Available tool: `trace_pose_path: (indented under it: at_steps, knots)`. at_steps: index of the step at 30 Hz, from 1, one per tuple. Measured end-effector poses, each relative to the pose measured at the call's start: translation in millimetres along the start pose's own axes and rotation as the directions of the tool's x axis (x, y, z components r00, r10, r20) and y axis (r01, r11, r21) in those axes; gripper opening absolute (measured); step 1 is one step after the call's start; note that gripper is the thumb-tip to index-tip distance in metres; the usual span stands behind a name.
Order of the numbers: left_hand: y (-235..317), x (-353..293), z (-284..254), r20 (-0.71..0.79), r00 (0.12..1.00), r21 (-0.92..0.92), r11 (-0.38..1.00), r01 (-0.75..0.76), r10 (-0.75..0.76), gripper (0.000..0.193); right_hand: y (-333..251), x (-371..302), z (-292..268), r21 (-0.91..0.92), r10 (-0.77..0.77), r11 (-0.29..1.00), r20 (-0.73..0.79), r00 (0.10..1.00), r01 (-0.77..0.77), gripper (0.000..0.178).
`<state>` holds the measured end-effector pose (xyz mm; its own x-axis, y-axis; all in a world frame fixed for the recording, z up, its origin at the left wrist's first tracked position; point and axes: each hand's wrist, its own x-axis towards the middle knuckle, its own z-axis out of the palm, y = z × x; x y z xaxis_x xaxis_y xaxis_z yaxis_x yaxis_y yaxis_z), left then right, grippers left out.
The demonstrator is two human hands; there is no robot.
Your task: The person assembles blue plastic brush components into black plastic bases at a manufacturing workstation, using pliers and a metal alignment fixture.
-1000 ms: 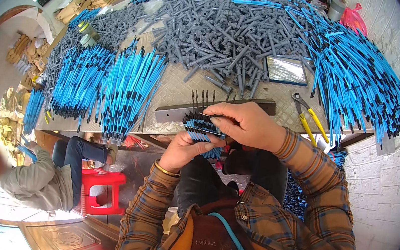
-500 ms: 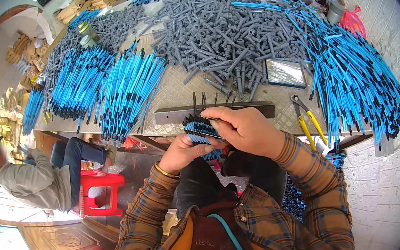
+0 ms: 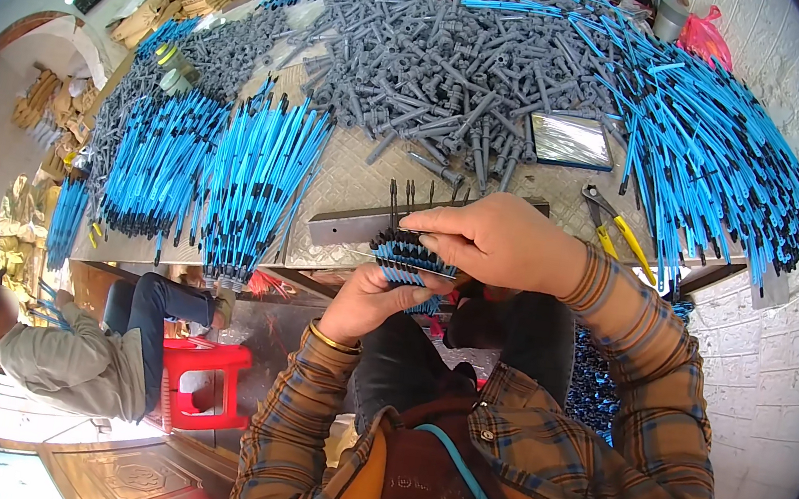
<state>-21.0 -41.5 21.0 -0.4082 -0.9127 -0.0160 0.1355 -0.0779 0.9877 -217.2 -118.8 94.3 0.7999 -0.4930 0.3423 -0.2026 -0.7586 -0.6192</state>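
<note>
My left hand (image 3: 364,303) is wrapped round a bundle of thin blue rods with black ends (image 3: 400,275), held in front of the table edge. Right above it, my right hand (image 3: 499,245) is closed in a pinch at the black ends of the bundle; what sits between thumb and forefinger is too small to make out. Just beyond the hands lies a grey metal bar (image 3: 339,230) along the table edge. Several thin black pins (image 3: 393,198) stand upright by the bar, partly behind my right hand.
A big heap of grey plastic tubes (image 3: 445,59) covers the table's middle. Blue rods are piled at right (image 3: 714,160) and left (image 3: 262,181). Yellow-handled pliers (image 3: 628,241) and a shallow rectangular tray (image 3: 571,143) lie to the right. One person sits at left, another at the far side.
My right hand has shifted slightly up and to the right, and its forearm with it. The bundle in my left hand has barely moved. The person at left now shows blue rods in hand.
</note>
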Motion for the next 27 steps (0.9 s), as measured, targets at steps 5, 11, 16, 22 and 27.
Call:
trace_pose_path:
  at_steps: [5, 11, 16, 22, 27]
  knots:
    - [-1.2, 1.3, -1.4, 0.029, 0.999, 0.041, 0.999, -0.025, 0.023, 0.019, 1.8, 3.8, 3.8, 0.031, 0.088, 0.995, 0.044, 0.995, -0.090, 0.026]
    - [3.3, 0.8, -4.0, 0.027, 0.999, 0.048, 0.999, 0.024, -0.026, 0.018, 9.2, 3.6, 12.4, 0.124, 0.013, 0.992, -0.031, 0.999, -0.009, 0.027]
    - [4.7, 0.1, -4.4, 0.027, 0.998, 0.071, 0.996, 0.055, -0.057, 0.018, 20.7, 3.3, 19.5, 0.237, 0.018, 0.972, -0.016, 1.000, -0.014, 0.029]
    - [0.7, 1.3, -4.4, 0.025, 0.998, 0.061, 0.997, 0.052, -0.053, 0.019, 3.4, 6.0, 9.9, 0.151, 0.079, 0.985, 0.040, 0.996, -0.084, 0.031]
    - [5.7, -0.4, -4.7, 0.050, 0.994, 0.048, 0.994, 0.097, -0.100, 0.022, 8.2, 8.7, 4.8, 0.159, 0.039, 0.986, 0.107, 0.994, -0.056, 0.030]
